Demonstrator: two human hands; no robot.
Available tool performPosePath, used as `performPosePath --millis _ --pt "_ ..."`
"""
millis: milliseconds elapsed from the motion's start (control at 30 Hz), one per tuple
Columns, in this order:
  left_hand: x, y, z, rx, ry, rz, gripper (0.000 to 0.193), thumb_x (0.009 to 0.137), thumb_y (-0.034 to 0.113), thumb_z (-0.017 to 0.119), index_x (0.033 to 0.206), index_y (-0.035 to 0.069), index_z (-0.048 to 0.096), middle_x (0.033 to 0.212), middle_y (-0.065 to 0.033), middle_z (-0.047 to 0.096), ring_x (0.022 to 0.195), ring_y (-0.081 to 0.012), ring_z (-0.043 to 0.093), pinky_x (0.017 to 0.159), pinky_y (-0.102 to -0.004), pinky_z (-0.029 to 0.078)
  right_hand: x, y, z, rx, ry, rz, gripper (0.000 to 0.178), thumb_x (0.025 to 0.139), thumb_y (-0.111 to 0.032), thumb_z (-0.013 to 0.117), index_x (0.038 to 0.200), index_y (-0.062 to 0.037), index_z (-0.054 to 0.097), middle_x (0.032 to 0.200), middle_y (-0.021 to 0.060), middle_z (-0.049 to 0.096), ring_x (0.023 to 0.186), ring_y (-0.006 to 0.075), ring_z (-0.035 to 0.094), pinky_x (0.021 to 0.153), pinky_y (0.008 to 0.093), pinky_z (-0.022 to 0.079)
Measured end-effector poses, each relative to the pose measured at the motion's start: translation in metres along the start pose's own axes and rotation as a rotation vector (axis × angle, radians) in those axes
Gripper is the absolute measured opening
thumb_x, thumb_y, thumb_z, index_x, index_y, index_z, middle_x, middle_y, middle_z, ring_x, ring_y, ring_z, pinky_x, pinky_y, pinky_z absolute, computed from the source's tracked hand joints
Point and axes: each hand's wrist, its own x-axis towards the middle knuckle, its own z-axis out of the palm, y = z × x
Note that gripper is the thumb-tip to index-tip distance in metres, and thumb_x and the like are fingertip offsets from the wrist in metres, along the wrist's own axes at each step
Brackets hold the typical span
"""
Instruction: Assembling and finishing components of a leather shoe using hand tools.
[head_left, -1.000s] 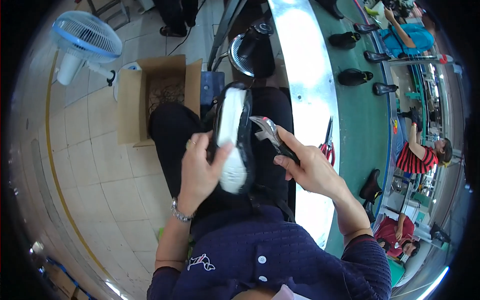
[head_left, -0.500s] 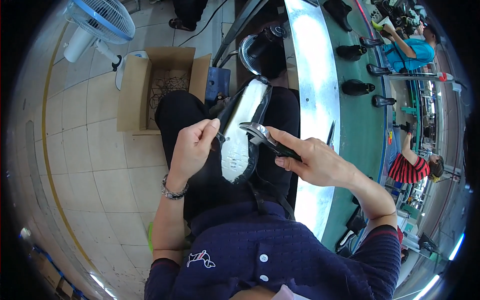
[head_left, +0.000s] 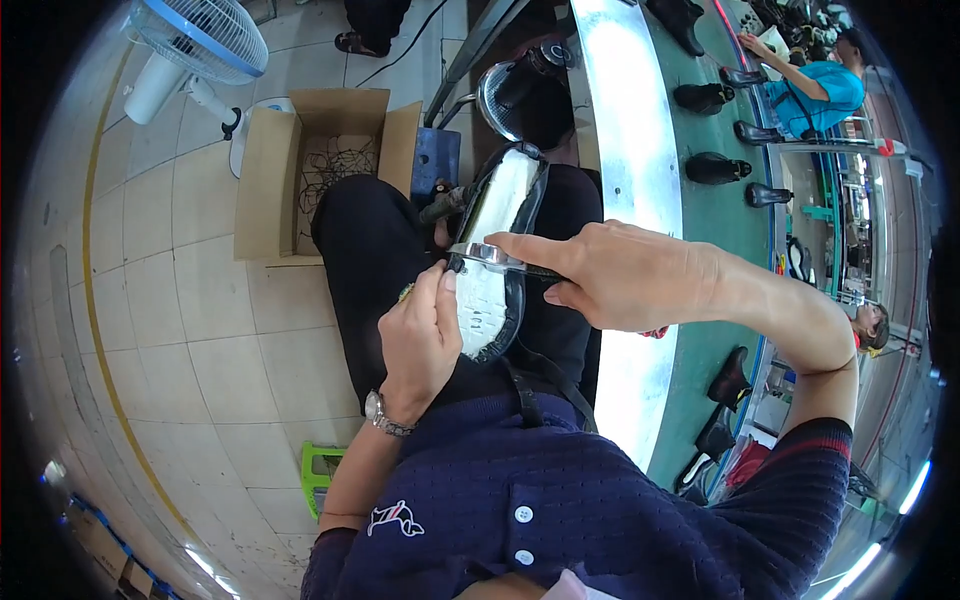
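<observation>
A black shoe [head_left: 483, 310] lies sole side up across my lap, its pale whitish bottom framed by a dark upper edge. My right hand [head_left: 625, 275] is closed round the dark handles of metal pincers [head_left: 484, 253], with the index finger stretched along the tool. The pincers' curved jaws lie across the shoe's middle and reach its left edge. My left hand [head_left: 422, 325] is pinched at that same edge, just below the jaws. A small dark bit shows by its fingertips; what they grip is not clear.
Left of my knees stands an open cardboard box [head_left: 268, 185] holding tangled dark cords. A metal ledge [head_left: 640, 190] and a green conveyor [head_left: 690, 225] with several black shoes run along my right. A fan [head_left: 200, 50] stands far left. Co-workers sit beyond the conveyor.
The pincers have turned and moved left to the shoe's left edge, with my right arm swinging across. My left hand has shifted right and down slightly, against the shoe.
</observation>
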Motion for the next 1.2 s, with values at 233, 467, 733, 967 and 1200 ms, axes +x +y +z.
performPosePath --millis 233,467,733,967,1200 --pt "0.003 -0.001 -0.009 -0.158 -0.065 -0.297 0.019 0.098 0.014 0.056 0.095 -0.002 0.065 0.065 -0.0108 0.059 0.055 -0.0163 0.058 0.053 -0.0294 0.044 0.007 0.025 0.015 -0.151 0.061 -0.098 0.061 0.091 -0.004 0.049 0.15 -0.0115 0.033 0.064 0.0205 0.064 0.061 0.036 0.066 0.066 0.0461 0.051" --pt "-0.012 -0.012 0.006 -0.608 -0.241 -0.364 0.041 0.101 0.022 0.052 0.134 -0.002 0.049 0.106 -0.0108 0.067 0.091 -0.0108 0.061 0.081 -0.0254 0.049 0.024 0.038 0.032 -0.265 0.337 -0.337 0.058 0.093 -0.006 0.049 0.149 -0.0191 0.036 0.059 0.0156 0.06 0.061 0.0345 0.065 0.067 0.0475 0.051" --pt "-0.02 -0.012 0.022 -0.79 -0.245 -0.469 0.055 0.103 0.028 0.049 0.147 -0.002 0.034 0.113 -0.012 0.064 0.097 -0.0112 0.059 0.087 -0.0261 0.047 0.006 0.025 0.006 -0.105 0.071 -0.125 0.055 0.097 -0.01 0.049 0.149 -0.0154 0.035 0.063 0.0191 0.062 0.061 0.0362 0.066 0.068 0.0452 0.054" --pt "-0.021 0.008 0.026 -0.709 -0.228 -0.49 0.057 0.103 0.03 0.048 0.15 0.002 0.031 0.112 -0.0143 0.065 0.095 -0.0121 0.06 0.085 -0.0278 0.048 0.008 0.009 -0.007 -0.228 -0.079 -0.115 0.069 0.082 0.004 0.047 0.148 0.0019 0.029 0.066 0.0216 0.064 0.063 0.0356 0.067 0.065 0.0417 0.054" --pt "-0.018 0.011 0.019 -0.663 -0.267 -0.544 0.057 0.103 0.024 0.048 0.151 0.002 0.027 0.125 -0.0168 0.061 0.109 -0.016 0.059 0.093 -0.0291 0.046 0.012 0.045 0.035 -0.132 0.17 -0.23 0.061 0.094 -0.011 0.053 0.149 -0.0125 0.03 0.067 0.0207 0.064 0.061 0.0363 0.067 0.06 0.0448 0.055"
